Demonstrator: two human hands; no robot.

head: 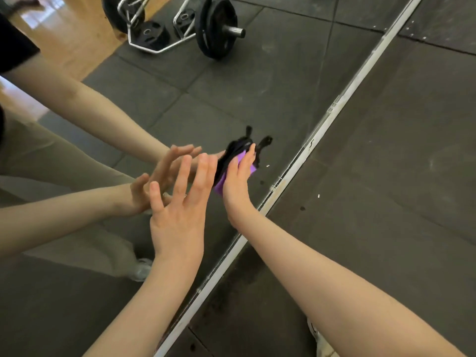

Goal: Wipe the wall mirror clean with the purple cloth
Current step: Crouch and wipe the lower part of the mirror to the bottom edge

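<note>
- Fingers (246,161) of the right hand (238,180) lie straight and close together, flat on the purple cloth (248,164), pressing it against the wall mirror (231,99) at the middle of the frame.
- Purple cloth peeks out on both sides of that hand: a corner at the lower left by the wrist, another edge at the right by the fingertips. Its dark, ragged reflection sits directly above it in the glass.
- Left hand (177,202) is up just left of centre, fingers (180,176) straight and spread apart, holding nothing. Whether the fingertips actually touch the glass I cannot tell; its reflection meets it almost fingertip to fingertip.
- Both forearms are bare, coming in from the bottom of the frame, with reflected arms reaching in from the left.
- Mirror's pale metal frame edge (342,99) runs diagonally from the upper right down to the bottom centre, and the right wrist crosses over it.
- Dark rubber floor mats (386,176) fill the right side of the frame, flecked with small pale specks.
- Up top in the reflection: a hex bar (159,45) loaded with black weight plates (215,27), lying on dark matting, with wooden flooring (77,34) at the upper left.
- Reflected beige trousers (51,155) and a light shoe (143,269) show at the left; a light shoe (322,341) shows at the bottom edge, right of centre.
</note>
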